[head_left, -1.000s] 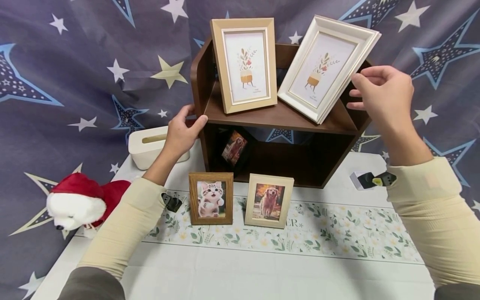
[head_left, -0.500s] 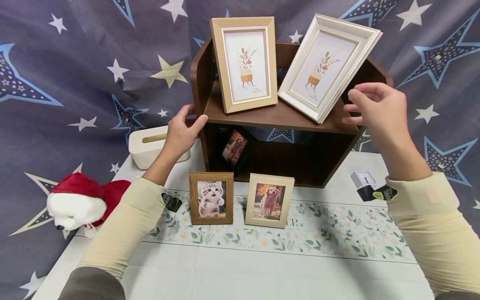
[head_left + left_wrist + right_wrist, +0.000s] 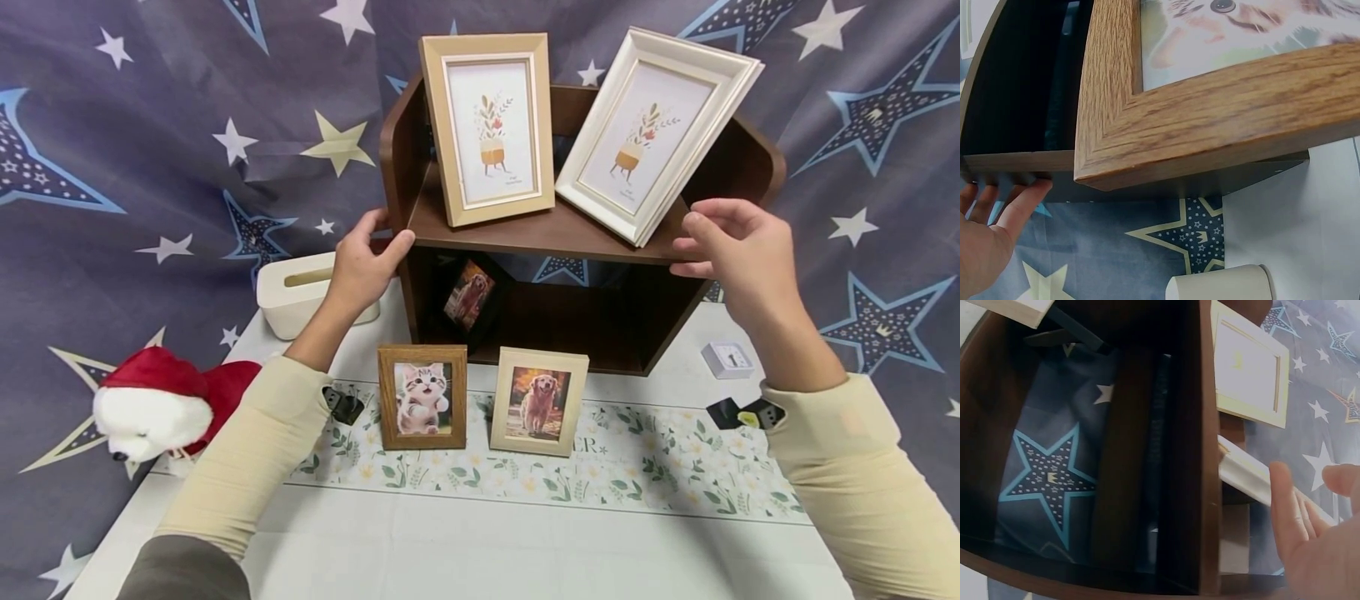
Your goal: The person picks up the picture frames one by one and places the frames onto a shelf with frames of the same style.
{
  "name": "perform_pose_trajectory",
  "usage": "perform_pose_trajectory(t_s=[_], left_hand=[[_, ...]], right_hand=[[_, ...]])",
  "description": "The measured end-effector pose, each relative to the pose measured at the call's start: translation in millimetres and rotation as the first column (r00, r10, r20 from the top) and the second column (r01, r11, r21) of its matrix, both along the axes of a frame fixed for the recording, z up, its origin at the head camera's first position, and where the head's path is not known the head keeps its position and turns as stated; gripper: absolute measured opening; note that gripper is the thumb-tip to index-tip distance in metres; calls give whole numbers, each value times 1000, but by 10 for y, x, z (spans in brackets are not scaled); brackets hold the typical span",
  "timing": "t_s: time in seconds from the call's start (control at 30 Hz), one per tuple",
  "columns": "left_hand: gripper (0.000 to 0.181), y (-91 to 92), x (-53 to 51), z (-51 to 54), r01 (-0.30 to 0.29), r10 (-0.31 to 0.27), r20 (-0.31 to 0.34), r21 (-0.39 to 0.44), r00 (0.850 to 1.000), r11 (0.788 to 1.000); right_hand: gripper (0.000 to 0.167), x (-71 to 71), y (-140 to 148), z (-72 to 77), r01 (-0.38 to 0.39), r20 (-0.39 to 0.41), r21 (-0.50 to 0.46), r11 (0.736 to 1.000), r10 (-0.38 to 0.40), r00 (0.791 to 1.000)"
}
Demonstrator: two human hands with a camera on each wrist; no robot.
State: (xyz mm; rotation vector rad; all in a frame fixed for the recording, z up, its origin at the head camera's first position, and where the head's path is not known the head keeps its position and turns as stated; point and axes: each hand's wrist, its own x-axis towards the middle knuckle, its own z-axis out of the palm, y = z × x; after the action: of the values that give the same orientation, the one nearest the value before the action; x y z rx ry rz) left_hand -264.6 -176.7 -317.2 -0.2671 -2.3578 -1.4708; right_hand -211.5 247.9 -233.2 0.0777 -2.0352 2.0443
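My left hand (image 3: 367, 260) rests against the outer left side of a dark brown two-tier shelf (image 3: 562, 237), fingertips touching the panel near its front edge. My right hand (image 3: 750, 262) hovers near the shelf's right front, fingers apart and slightly bent, holding nothing. Nearest to it is a white picture frame (image 3: 660, 137), tilted sideways on the upper tier. A tan picture frame (image 3: 491, 129) stands nearly upright to its left. On the lower tier, a dark frame with a dog photo (image 3: 469, 296) leans at the left.
In front of the shelf stand a brown wooden frame with a kitten photo (image 3: 422, 397) and a cream frame with a dog photo (image 3: 538, 402). A white tissue box (image 3: 292, 304) and a plush dog (image 3: 161, 412) are left; a small white clock (image 3: 727, 360) is right.
My right hand has moved down and a little left, from beside the white frame's right edge to lower by the shelf front. My left hand and the frames have stayed put.
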Motion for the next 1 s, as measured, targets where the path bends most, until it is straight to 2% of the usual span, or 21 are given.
perform_pose_trajectory(t_s=[0.2, 0.57, 0.8, 1.0], left_hand=[[55, -3, 1, -11, -4, 4, 0, -1, 1000, 1000], [54, -1, -21, -13, -11, 11, -18, 4, 1000, 1000], [56, -3, -12, -4, -11, 11, -7, 0, 1000, 1000], [56, -3, -3, 3, -8, 8, -3, 3, 1000, 1000]], right_hand=[[13, 18, 8, -165, -15, -9, 42, 999, 16, 1000], [28, 105, 14, -391, -61, 25, 140, 988, 58, 998], [17, 126, 9, -567, -155, 25, 107, 982, 153, 988], [15, 145, -6, -696, -177, 45, 190, 966, 171, 984]])
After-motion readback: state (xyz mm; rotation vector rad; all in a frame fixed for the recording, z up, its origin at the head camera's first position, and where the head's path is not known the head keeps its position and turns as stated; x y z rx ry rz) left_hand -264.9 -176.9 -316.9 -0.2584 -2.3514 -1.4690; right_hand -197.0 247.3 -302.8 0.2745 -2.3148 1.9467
